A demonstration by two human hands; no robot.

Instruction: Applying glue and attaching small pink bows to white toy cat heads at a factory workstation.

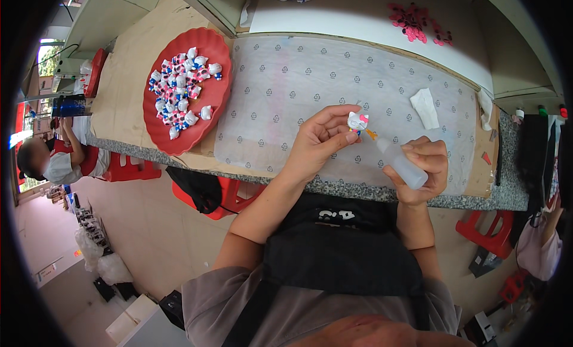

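Between its thumb and fingers, my left hand (322, 138) pinches a small cat figurine (358, 122), white-headed with a pink bow and some blue below. My right hand (425, 168) grips a translucent squeeze bottle (404, 165). The bottle lies tilted, its narrow amber tip (371, 134) pointing up and left at the figurine's lower side. Whether the tip touches the figurine I cannot tell. Both hands are above a printed white sheet (268, 90) on the bench. To the left, a red scalloped plate (160, 129) carries a pile of similar figurines (180, 87).
A folded white tissue (425, 108) lies right of my hands. Pink and dark small pieces (412, 21) sit on the raised white shelf at the back. Red stools (486, 232) stand below the granite bench edge (382, 193). Another person (65, 153) is at the far left.
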